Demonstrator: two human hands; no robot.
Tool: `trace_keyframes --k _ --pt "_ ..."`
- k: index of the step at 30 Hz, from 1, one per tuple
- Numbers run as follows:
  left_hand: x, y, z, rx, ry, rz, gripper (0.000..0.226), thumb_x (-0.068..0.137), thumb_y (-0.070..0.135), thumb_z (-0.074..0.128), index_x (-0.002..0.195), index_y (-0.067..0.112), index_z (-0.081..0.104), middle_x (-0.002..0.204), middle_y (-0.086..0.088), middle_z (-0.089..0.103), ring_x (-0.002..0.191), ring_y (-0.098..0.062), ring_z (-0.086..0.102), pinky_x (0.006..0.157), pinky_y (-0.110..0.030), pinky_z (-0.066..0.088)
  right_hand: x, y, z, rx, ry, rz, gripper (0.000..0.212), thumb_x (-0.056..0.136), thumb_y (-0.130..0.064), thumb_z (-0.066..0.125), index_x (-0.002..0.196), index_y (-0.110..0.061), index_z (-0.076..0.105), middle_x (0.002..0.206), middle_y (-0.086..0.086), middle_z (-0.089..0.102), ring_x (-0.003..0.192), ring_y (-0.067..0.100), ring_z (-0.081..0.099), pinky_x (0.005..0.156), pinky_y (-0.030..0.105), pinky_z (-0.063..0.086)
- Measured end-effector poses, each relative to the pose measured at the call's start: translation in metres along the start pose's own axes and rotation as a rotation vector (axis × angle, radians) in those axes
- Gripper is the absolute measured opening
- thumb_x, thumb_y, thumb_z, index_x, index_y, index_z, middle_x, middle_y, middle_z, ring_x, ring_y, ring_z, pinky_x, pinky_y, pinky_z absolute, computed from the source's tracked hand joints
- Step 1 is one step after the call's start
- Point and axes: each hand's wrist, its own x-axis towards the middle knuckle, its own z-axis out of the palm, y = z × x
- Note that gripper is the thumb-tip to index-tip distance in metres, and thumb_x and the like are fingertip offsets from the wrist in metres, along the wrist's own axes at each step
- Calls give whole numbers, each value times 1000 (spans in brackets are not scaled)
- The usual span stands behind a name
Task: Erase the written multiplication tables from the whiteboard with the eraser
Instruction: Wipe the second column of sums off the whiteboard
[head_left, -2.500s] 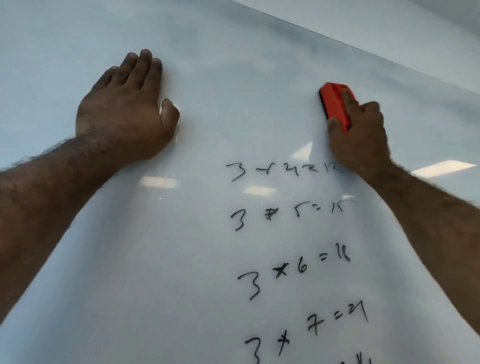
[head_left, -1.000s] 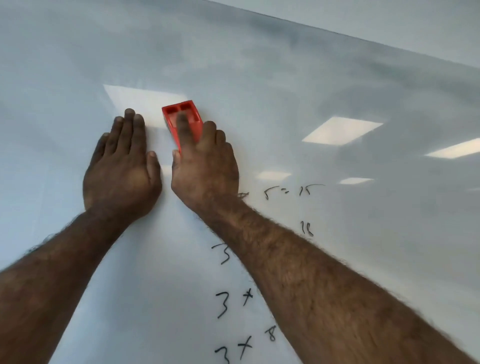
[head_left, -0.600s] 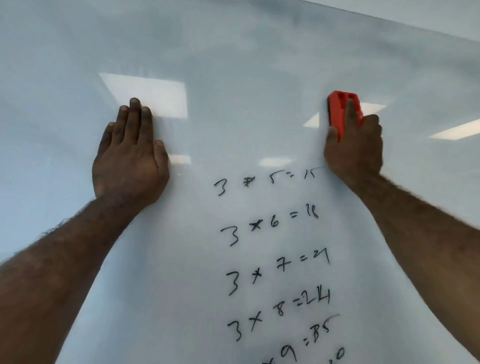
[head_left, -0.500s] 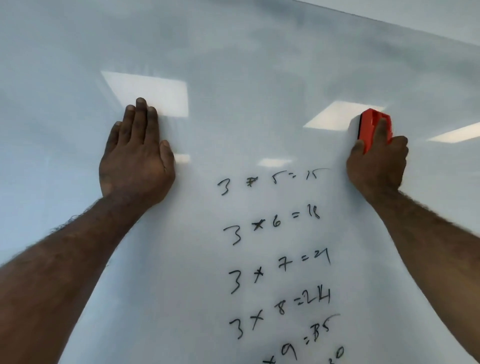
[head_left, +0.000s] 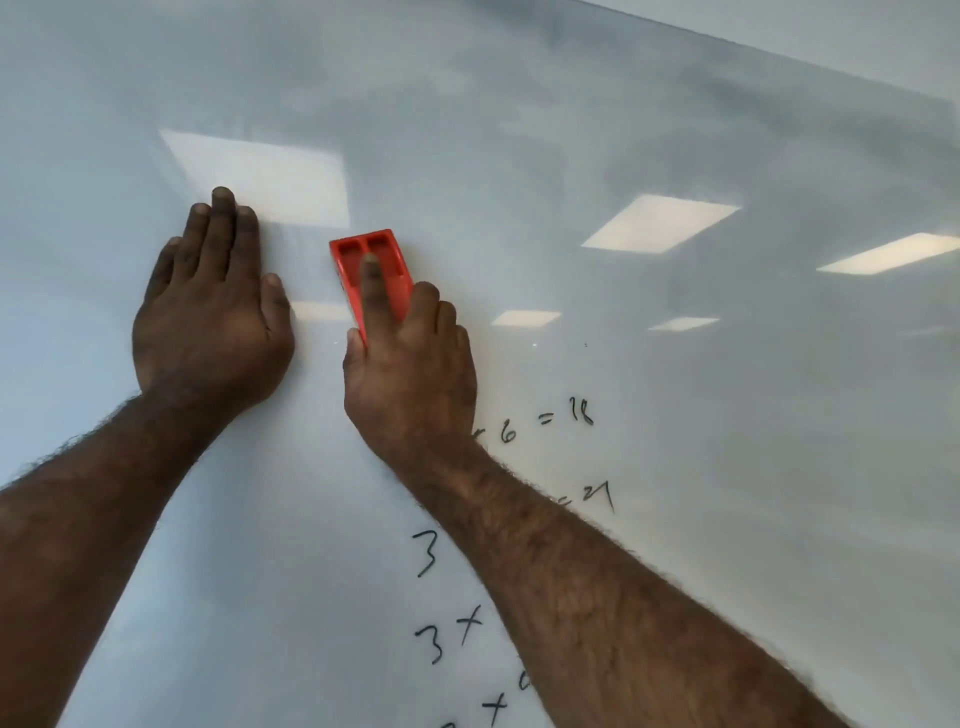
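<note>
On the glossy white whiteboard (head_left: 675, 130), just right of the flat-pressed left hand (head_left: 208, 322): red plastic block eraser (head_left: 370, 270), gripped by the right hand (head_left: 410, 374), forefinger laid along its back. Mid-wipe, judging by the bare board above the black marker multiplication lines (head_left: 545, 423). Left hand released, palm down, holding nothing. Next, probably: lower, then across the "6 = 18" row. Right forearm hiding part of the rows below; ceiling-light reflections (head_left: 660, 223) possibly masking faint residue.

Whiteboard (head_left: 675, 467) – black marker: "6 = 18", below "= 21" partly hidden by forearm; further down "3", "3 x", lone "x".
</note>
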Motion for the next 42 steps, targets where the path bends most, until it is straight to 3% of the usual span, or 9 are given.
trace_keyframes --k 4,12,17,19,26,30,33,36,42 --pt "-1 1 -1 12 8 11 64 99 33 22 156 5 18 166 -10 11 153 -24 10 123 -40 10 10 48 -3 -40 39 -57 67 87 -35 55 149 -16 36 108 17 51 83 31 48 66 39 42" --pt "-2 0 -3 33 -14 12 65 99 35 19 156 5 17 166 -10 9 153 -22 9 123 -36 7 20 205 -32 -173 59 425 69 91 -40 42 152 -15 24 118 28 45 102 44 48 87 48 43" --pt "-6 4 -3 32 -7 -8 64 100 33 20 157 5 16 166 -9 8 153 -22 8 123 -36 6 11 218 -36 -165 64 609 65 97 -34 47 154 -14 21 125 29 41 110 46 43 98 52 39" --pt "-6 5 -2 28 -4 -5 63 100 33 21 157 5 16 166 -9 8 153 -21 7 123 -36 6 16 187 -30 -155 83 577 66 95 -32 49 153 -15 23 124 28 43 108 45 45 94 50 40" --pt "-6 -1 -2 -30 30 30 63 99 29 24 157 6 17 165 -10 17 153 -22 14 123 -36 10 12 13 0 15 28 204 70 86 -34 61 149 -19 35 114 17 50 91 34 48 73 42 43" --pt "-7 -7 -3 -98 79 17 61 97 21 32 155 7 21 162 -12 27 151 -24 21 122 -39 16 -11 -32 5 8 -38 -5 66 92 -38 54 150 -20 29 115 11 47 89 25 45 73 37 40" --pt "-9 -11 -3 -63 67 56 61 95 24 33 154 7 28 162 -13 25 151 -26 21 122 -40 16 -21 -18 3 -6 -54 -185 65 94 -38 49 151 -18 28 117 14 49 88 27 45 72 39 39" --pt "-11 -8 -4 -13 68 80 60 98 27 32 153 5 29 162 -15 24 150 -28 21 121 -41 16 -12 29 -5 -42 -37 -206 68 90 -37 56 150 -15 34 112 17 52 84 32 47 68 40 40" --pt "-16 -5 -5 45 5 62 63 100 33 25 156 4 21 165 -13 14 152 -26 13 123 -38 10 -4 174 -33 -182 -8 227 69 92 -38 47 152 -13 24 116 25 47 97 41 49 82 48 46"
